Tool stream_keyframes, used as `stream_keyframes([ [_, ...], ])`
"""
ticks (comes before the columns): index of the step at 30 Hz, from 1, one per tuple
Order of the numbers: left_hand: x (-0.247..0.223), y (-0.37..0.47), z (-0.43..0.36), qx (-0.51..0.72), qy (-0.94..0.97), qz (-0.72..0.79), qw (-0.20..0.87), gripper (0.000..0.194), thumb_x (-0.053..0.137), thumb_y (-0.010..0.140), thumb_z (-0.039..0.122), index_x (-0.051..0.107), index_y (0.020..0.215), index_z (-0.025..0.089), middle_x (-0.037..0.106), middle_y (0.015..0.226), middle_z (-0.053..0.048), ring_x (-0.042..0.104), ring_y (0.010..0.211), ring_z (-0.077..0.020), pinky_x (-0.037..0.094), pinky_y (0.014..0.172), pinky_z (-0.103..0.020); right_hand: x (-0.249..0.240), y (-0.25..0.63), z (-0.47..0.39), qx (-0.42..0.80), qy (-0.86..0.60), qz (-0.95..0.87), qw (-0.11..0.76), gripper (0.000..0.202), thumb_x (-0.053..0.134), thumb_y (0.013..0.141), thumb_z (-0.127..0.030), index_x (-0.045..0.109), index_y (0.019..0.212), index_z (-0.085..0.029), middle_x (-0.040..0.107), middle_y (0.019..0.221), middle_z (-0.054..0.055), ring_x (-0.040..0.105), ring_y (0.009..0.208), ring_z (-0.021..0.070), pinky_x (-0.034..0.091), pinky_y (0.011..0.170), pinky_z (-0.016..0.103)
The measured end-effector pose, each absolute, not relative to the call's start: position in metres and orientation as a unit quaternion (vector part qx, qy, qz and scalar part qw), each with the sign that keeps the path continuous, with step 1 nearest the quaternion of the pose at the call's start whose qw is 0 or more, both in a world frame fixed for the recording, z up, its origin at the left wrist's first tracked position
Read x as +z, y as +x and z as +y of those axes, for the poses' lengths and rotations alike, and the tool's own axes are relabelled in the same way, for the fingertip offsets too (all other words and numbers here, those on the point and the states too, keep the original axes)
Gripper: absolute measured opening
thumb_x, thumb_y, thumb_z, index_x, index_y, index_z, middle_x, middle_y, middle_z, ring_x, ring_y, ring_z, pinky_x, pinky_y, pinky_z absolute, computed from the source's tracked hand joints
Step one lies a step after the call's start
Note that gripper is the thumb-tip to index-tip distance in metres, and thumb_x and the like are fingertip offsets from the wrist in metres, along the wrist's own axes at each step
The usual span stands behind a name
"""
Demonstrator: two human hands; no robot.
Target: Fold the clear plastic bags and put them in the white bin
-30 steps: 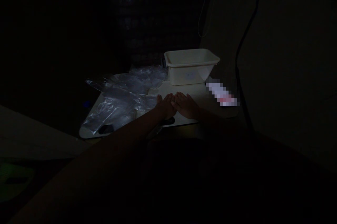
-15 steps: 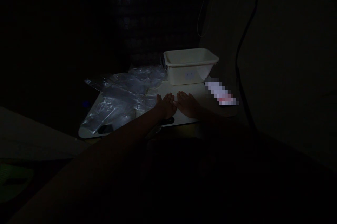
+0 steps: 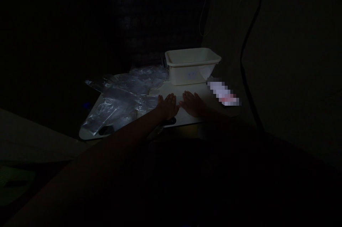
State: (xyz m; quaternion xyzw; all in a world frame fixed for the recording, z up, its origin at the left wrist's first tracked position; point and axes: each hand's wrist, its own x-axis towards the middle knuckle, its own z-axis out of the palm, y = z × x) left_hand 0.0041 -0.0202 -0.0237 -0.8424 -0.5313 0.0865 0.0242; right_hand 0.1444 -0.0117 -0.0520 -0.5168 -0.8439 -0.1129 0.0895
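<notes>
On the pale tabletop (image 3: 187, 116), my left hand (image 3: 167, 106) lies palm down with its fingers stretched forward. Beside it my right hand (image 3: 192, 104) rests in the same flat way, the two thumbs close together. Both hands hold nothing that I can see. Clear plastic bags (image 3: 117, 104) are spread over the left side of the table, their edge near my left thumb. A cream plastic bin (image 3: 191, 73) stands behind my hands, upright, with a small label on its front.
A phone-like slab with a blurred bright face (image 3: 223, 93) lies at the table's right. A dark cable (image 3: 243, 67) hangs down the right wall. Dark oval cutouts (image 3: 106, 130) sit along the table's front edge. The surroundings are very dark.
My right hand has shifted slightly to the right, so the gap between the hands is a little wider. The bags and bin stay in place.
</notes>
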Motion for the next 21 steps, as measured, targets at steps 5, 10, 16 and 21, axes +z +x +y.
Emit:
stream_keyframes([
  [5, -0.023, 0.004, -0.020, 0.092, -0.843, -0.530, 0.021, 0.055, 0.010, 0.082, 0.036, 0.018, 0.128, 0.006, 0.014, 0.135, -0.013, 0.011, 0.123, -0.0228, 0.010, 0.094, -0.052, -0.053, 0.149, -0.013, -0.118, -0.519, -0.841, 0.101, 0.055, 0.013, 0.084, -0.039, 0.040, 0.116, -0.003, 0.036, 0.124, 0.020, 0.030, 0.116, 0.0256, 0.021, 0.092, 0.046],
  [10, -0.022, 0.005, -0.020, 0.100, -0.844, -0.527, 0.018, 0.056, 0.011, 0.082, 0.036, 0.016, 0.128, 0.005, 0.012, 0.135, -0.013, 0.010, 0.124, -0.0230, 0.010, 0.093, -0.054, -0.054, 0.156, -0.013, -0.128, -0.517, -0.840, 0.105, 0.055, 0.012, 0.084, -0.039, 0.039, 0.117, -0.004, 0.036, 0.125, 0.019, 0.028, 0.117, 0.0248, 0.018, 0.094, 0.047],
  [16, -0.020, 0.005, -0.022, 0.102, -0.842, -0.529, 0.014, 0.055, 0.011, 0.082, 0.035, 0.015, 0.128, 0.005, 0.011, 0.135, -0.013, 0.009, 0.124, -0.0230, 0.010, 0.094, -0.053, -0.054, 0.163, -0.014, -0.135, -0.515, -0.839, 0.111, 0.055, 0.012, 0.084, -0.038, 0.042, 0.114, -0.003, 0.037, 0.124, 0.020, 0.028, 0.117, 0.0257, 0.017, 0.093, 0.049],
  [21, -0.020, 0.005, -0.021, 0.104, -0.842, -0.529, 0.020, 0.055, 0.010, 0.082, 0.035, 0.016, 0.128, 0.005, 0.012, 0.135, -0.014, 0.009, 0.124, -0.0237, 0.010, 0.093, -0.053, -0.057, 0.171, -0.012, -0.178, -0.497, -0.844, 0.097, 0.049, 0.014, 0.085, -0.034, 0.042, 0.113, -0.006, 0.038, 0.123, 0.020, 0.029, 0.116, 0.0264, 0.020, 0.090, 0.051],
])
